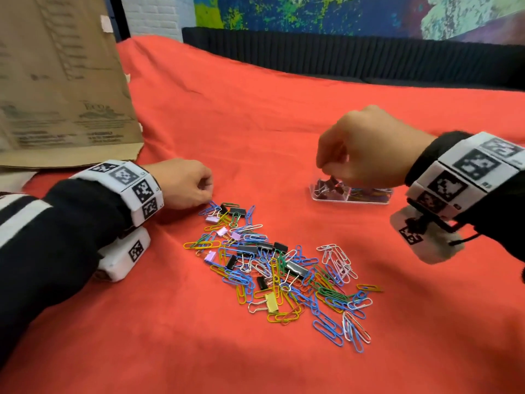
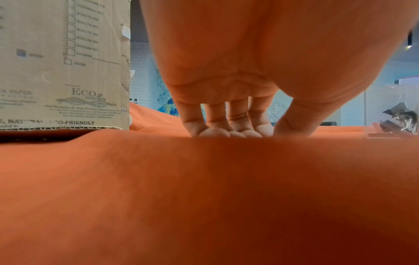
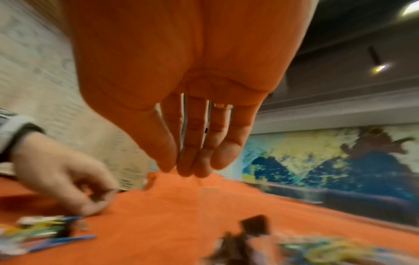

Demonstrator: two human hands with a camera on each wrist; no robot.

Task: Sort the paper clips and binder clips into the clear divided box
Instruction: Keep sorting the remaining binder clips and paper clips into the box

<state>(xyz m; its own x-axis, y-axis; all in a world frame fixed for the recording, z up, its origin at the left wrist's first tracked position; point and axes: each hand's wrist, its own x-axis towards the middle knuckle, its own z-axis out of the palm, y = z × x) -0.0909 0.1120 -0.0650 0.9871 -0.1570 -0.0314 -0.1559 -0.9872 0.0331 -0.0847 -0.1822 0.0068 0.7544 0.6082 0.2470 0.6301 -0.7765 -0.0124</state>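
Clear plastic, the divided box [image 1: 352, 194] sits on the red cloth [image 1: 255, 115] directly beneath the right hand [image 1: 366, 146]; its compartment under the fingertips holds dark binder clips [image 1: 332, 184], and the compartment toward the wrist holds coloured paper clips [image 1: 369, 191]. The right hand hangs over the box with fingers pointing down and bunched together; the head view shows the tips right at a dark binder clip, but whether that grip is clenched on the clip or already released, I cannot tell, and the right wrist view is too blurred to settle it. Nearer the person than this grip and out to its left lies the loose pile of paper clips and binder clips [image 1: 272, 268], spread over the cloth in blue, yellow, green, white, black and lilac. At the pile's far edge the left hand [image 1: 184, 184] rests on the cloth, fingers curled with thumb and fingertips [image 2: 215, 132] drawn together down at the fabric beside a blue paper clip [image 1: 211, 206]; what that grip pinches, if anything, is hidden. Beyond the left hand a brown cardboard box [image 1: 56, 81] stands on the bench.
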